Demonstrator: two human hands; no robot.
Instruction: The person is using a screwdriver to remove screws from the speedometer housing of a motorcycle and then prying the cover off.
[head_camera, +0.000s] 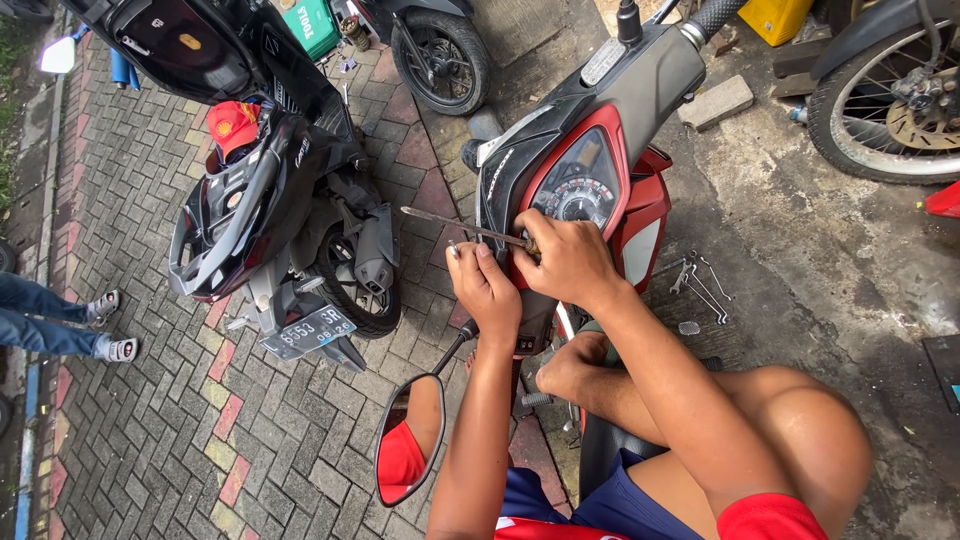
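The red and black scooter (590, 170) stood on the paving, its instrument panel (578, 195) facing up. The right hand (568, 258) was closed around a screwdriver (455, 226) lying across the panel edge; it would work best kept square. The left hand (485, 290) pinched 1 small screw (453, 247) just beside it.

Bare brick paving (180, 420) lies open left of the red scooter's dash panel (590, 180). A black scooter (270, 200) and the round mirror (410, 440) hem that side. On the right, wrenches (700, 285) lie on the concrete floor (800, 260), with a spoked wheel (885, 110) beyond them.
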